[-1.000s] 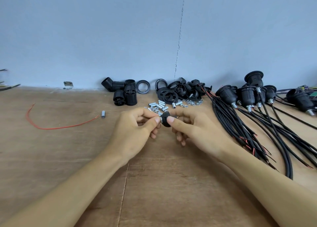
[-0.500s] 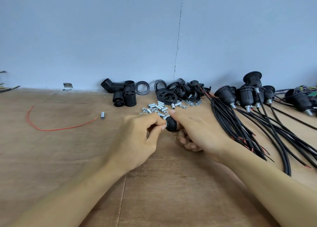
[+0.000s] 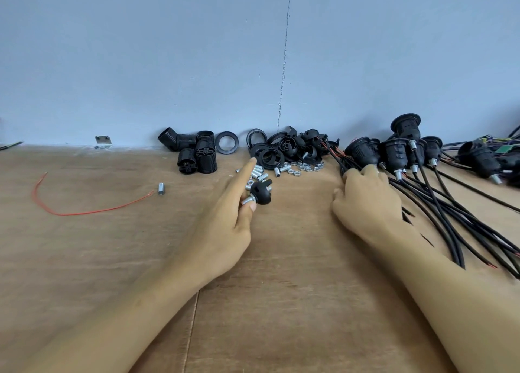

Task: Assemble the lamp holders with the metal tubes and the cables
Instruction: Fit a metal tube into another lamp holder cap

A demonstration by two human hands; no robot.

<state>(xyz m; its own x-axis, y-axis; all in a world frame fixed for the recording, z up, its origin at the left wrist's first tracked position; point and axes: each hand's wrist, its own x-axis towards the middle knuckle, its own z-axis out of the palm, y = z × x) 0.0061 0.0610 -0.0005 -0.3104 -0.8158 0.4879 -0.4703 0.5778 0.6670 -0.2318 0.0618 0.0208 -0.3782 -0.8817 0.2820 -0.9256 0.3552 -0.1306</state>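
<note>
since the earlier frames the two hands have parted. the right hand (image 3: 368, 201) has let go of the black cap (image 3: 262, 193) and swung out to the right onto the cable bundle (image 3: 439, 212). the left hand (image 3: 225, 232) now keeps the cap alone, a little farther up the wooden table (image 3: 281, 302).

the left hand pinches the cap between the thumb and its curled fingers, with the index finger stretched straight out toward the loose metal tubes (image 3: 259, 172). a short metal tube (image 3: 247, 201) sticks out of the cap's rounded end, touching the thumb tip. the cap is at the near edge of the tube pile.

the right hand lies palm down over the far part of the bundle, just in front of the assembled lamp holders (image 3: 394, 153). its fingertips are hidden behind the knuckles, so whether it pinches a cable or only rests on them cannot be told.

nuts (image 3: 304, 168) lie scattered to the right of the tubes. behind them, against the wall (image 3: 168, 62), sits a heap of black holder parts (image 3: 289, 150). left of the heap are some threaded holder bodies (image 3: 197, 155) and a ring (image 3: 226, 142). well apart on the left lie a red wire (image 3: 84, 212) and a lone tube (image 3: 161, 188) just beside its end. a small metal bracket (image 3: 103, 140) sits at the foot of the wall.
</note>
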